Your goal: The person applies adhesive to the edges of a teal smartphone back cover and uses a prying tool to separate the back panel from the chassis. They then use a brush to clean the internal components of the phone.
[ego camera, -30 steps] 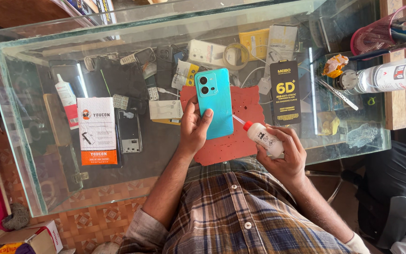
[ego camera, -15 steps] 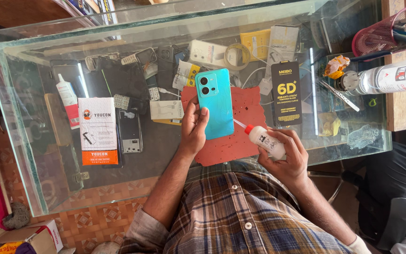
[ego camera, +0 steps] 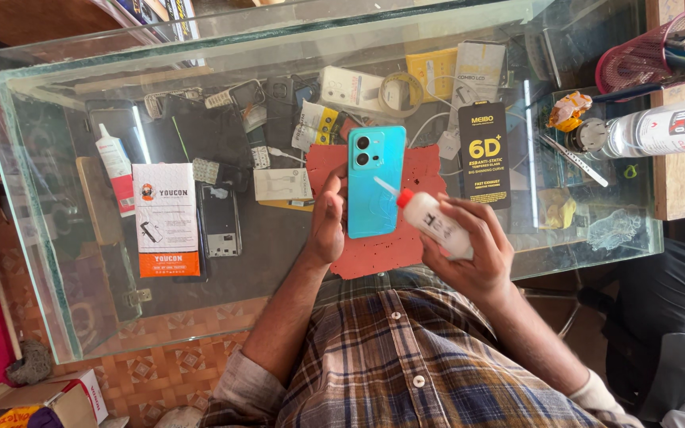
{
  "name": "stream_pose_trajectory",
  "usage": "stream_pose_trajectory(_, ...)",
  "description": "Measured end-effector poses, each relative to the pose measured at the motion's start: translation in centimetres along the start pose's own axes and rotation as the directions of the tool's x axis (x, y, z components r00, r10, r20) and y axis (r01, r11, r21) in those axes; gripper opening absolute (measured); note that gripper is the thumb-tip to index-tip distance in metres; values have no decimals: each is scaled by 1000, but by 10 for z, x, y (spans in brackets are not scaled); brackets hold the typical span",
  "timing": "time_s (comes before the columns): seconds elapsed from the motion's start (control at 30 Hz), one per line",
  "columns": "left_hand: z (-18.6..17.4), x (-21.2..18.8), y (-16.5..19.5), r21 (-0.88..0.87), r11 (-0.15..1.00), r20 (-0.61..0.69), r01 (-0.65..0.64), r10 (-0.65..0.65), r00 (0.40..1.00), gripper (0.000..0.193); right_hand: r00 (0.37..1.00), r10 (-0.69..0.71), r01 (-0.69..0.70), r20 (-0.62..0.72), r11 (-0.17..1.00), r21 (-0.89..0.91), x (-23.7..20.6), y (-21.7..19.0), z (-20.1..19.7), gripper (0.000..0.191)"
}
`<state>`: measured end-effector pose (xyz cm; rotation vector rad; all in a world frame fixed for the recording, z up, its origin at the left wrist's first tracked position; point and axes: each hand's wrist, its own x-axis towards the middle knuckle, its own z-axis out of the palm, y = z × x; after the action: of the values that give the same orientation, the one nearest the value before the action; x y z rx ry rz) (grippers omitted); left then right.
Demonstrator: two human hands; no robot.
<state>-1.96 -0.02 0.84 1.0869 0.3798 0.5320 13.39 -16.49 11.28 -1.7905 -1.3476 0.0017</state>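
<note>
A turquoise phone [ego camera: 374,181] lies back side up on a red mat [ego camera: 382,246] on the glass counter top. My left hand [ego camera: 327,218] rests against the phone's left edge and steadies it. My right hand [ego camera: 473,250] grips a small white squeeze bottle [ego camera: 436,222] with a red collar. Its thin nozzle points up-left and hovers over the phone's middle.
Under the glass [ego camera: 65,103] lie phone parts, boxes, a white tube [ego camera: 115,168] and an orange-white packet [ego camera: 166,219]. A black screen-protector packet [ego camera: 484,154] sits right of the mat. At far right stand a clear bottle [ego camera: 648,133] and a pink mesh holder [ego camera: 652,55].
The phone has shifted slightly right onto the mat and lies straighter. My right hand has brought the bottle up and left, so its nozzle now reaches over the phone.
</note>
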Motion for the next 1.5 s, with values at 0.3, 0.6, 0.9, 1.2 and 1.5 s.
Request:
stream_pose_trajectory(0.3, 2, 0, 4, 0, 1000, 35, 0, 1, 999, 100, 997, -78, 79, 23, 996, -49, 30, 1, 20, 49)
stream_pose_trajectory(0.6, 2, 1, 4, 45, 999, 19, -11, 10, 1000, 98, 993, -73, 73, 94, 997, 0, 26, 6, 19, 50)
stream_pose_trajectory(0.9, -3, 1, -8, -137, 991, 14, 16, -14, 1000, 98, 983, -75, 67, 169, 996, 51, 6, 5, 21, 50)
stream_pose_trajectory(1.2, -4, 4, -12, -255, 965, -31, -63, 56, 998, 87, 963, -50, 36, 267, 998, 59, -16, 2, 14, 51)
stream_pose_trajectory(1.5, -9, 3, -17, -322, 945, -42, -53, 42, 998, 79, 959, -11, -12, 282, 997, 80, -39, 5, 9, 48)
